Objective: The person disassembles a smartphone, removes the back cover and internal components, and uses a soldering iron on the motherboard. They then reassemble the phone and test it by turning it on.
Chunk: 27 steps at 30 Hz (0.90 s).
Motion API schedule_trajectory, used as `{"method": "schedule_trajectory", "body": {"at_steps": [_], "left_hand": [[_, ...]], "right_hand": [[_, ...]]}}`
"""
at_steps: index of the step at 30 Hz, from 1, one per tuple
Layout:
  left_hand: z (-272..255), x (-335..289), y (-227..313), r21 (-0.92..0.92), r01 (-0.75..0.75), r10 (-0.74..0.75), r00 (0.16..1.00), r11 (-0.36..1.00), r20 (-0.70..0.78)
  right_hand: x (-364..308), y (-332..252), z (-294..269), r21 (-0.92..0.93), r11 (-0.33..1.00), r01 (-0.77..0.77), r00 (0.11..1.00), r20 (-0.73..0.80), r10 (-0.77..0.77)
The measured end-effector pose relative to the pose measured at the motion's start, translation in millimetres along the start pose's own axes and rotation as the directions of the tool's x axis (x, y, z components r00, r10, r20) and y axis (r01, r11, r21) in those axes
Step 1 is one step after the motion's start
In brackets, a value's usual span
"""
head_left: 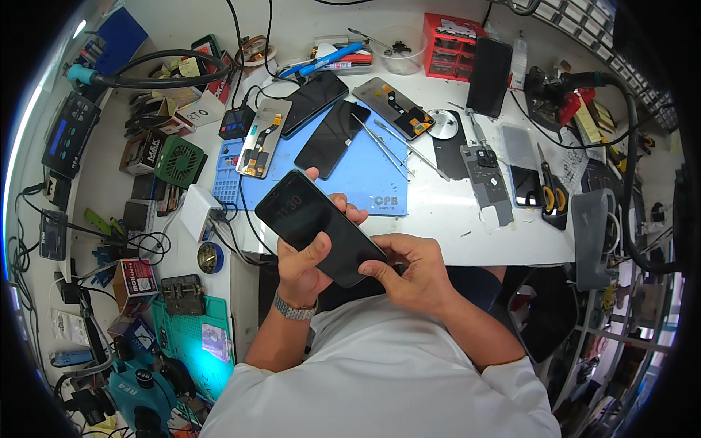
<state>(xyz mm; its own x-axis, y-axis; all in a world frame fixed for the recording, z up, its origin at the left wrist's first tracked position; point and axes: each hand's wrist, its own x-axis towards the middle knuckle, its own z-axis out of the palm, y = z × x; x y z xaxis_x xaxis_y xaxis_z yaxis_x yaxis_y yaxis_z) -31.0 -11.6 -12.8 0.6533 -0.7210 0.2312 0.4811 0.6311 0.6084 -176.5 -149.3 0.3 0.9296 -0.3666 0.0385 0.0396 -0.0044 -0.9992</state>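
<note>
A dark smartphone (325, 237) with a faint clock on its screen is held tilted over the table's near edge. My left hand (303, 266) wraps round its left side, thumb along the screen edge and fingertips showing past the far side. With my right hand (409, 270) I grip the lower right corner, thumb on the front; its other fingers are partly hidden behind the phone. Beyond it, on a blue work mat (281, 191), lie a black phone (333, 139), another dark phone (314, 102), two detached screen assemblies (264, 139) and metal tweezers (383, 146).
To the right are an opened phone back (485, 182), a small phone (526, 186) and scissors (553, 193). A red drawer box (449, 51) and clear tub (400, 55) stand behind. At left are a green fan (180, 160), cables and a teal microscope (142, 394).
</note>
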Motion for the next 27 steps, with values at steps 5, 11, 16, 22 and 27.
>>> {"method": "schedule_trajectory", "body": {"at_steps": [5, 11, 16, 22, 27], "left_hand": [[3, -1, 2, -0.011, 0.020, -0.020, 1.000, 1.000, -0.002], [2, -2, 0, -0.001, 0.010, -0.010, 1.000, 1.000, -0.006], [0, -2, -1, 0.023, 0.004, -0.004, 1.000, 1.000, -0.011], [6, 0, 0, 0.000, 0.037, -0.037, 0.998, 0.999, -0.041], [-1, -4, 1, 0.022, 0.024, -0.022, 0.996, 0.999, -0.091]], "right_hand": [[-1, 2, 0, -0.018, 1.000, 0.001, 1.000, 0.003, -0.001], [-1, 0, 1, 0.001, 1.000, -0.018, 1.000, 0.013, 0.018], [-2, 1, 0, 0.016, 1.000, -0.005, 1.000, 0.016, 0.005], [1, -9, -9, -0.045, 0.997, -0.063, 0.998, 0.010, 0.063], [35, -15, -63, -0.363, 0.930, 0.060, 0.969, -0.203, -0.142]]}}
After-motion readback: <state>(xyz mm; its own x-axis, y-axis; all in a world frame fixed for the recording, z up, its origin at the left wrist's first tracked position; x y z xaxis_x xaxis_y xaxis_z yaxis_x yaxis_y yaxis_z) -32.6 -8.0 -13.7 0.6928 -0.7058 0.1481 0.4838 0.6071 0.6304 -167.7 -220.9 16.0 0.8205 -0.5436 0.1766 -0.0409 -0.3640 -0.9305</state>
